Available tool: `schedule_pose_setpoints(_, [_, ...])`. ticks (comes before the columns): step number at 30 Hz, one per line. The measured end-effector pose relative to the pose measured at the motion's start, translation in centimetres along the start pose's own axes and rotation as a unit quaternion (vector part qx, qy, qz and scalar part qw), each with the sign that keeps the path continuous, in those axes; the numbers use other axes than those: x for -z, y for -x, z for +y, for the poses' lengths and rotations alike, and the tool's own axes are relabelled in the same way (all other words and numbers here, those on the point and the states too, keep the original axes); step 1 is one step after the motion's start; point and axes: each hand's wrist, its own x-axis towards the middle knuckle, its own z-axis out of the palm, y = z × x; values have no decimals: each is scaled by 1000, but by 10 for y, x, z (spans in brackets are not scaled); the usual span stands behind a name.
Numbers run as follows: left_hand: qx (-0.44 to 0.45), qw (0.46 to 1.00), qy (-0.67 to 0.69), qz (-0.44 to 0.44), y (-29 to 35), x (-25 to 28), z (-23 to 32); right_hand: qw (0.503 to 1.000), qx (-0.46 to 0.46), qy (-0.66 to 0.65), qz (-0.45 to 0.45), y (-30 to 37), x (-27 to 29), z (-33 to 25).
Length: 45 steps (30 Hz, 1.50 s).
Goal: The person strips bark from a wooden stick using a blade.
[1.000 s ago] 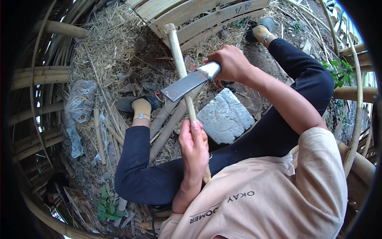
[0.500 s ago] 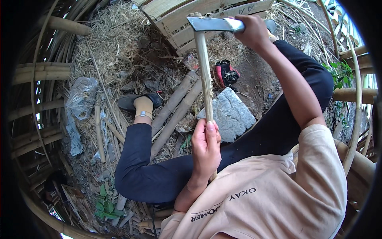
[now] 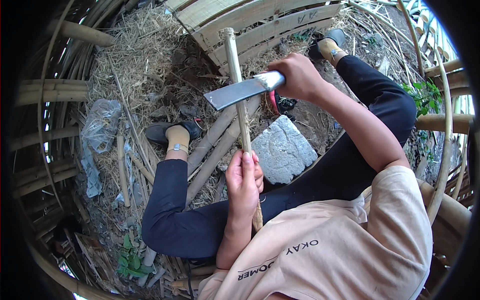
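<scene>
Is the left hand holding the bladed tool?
No, the left hand grips the wooden stick, while the right hand holds the bladed tool.

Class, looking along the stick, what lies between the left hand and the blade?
In the head view, only a length of the pale stick, running from the left hand up to the blade.

I'd call this a rough bamboo shed or shelter, standing right on the ground. Well to the left of the left hand [image 3: 243, 179] I can see bamboo rails [image 3: 52, 95], with daylight in the gaps; more bamboo poles [image 3: 444, 122] run to the right of the right hand [image 3: 298, 77]. Past both hands, dry straw [image 3: 140, 57] litters an earth floor [image 3: 320, 120] near a slatted wooden crate [image 3: 265, 24]. A leafy plant [image 3: 134, 261] sits low, left of the left hand.
</scene>
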Motion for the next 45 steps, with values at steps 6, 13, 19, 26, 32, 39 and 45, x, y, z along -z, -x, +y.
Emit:
schedule_pose_setpoints(6, [-4,1000,8,-11,-2,4,0,1000,8,-3,-8,3,5,-4])
schedule_pose_setpoints(13, [-9,1000,-8,1,-1,4,1,998,-15,1,-54,6,8,-17])
schedule_pose_setpoints(19, [-9,999,-42,24,1,-2,-3,996,-50,41,-54,5,-7,-8])
schedule_pose_setpoints(26, [3,999,-34,-21,5,-10,-8,987,-117,100,54,-19,15,48])
schedule_pose_setpoints(32, [8,999,-10,-32,-1,-6,-6,984,-100,93,115,-19,18,56])
schedule_pose_setpoints(39, [2,1000,30,-10,-4,7,4,996,-64,-9,-62,1,22,0])
schedule_pose_setpoints(45, [-4,999,40,-10,-5,6,2,995,-21,3,-94,6,12,-17])
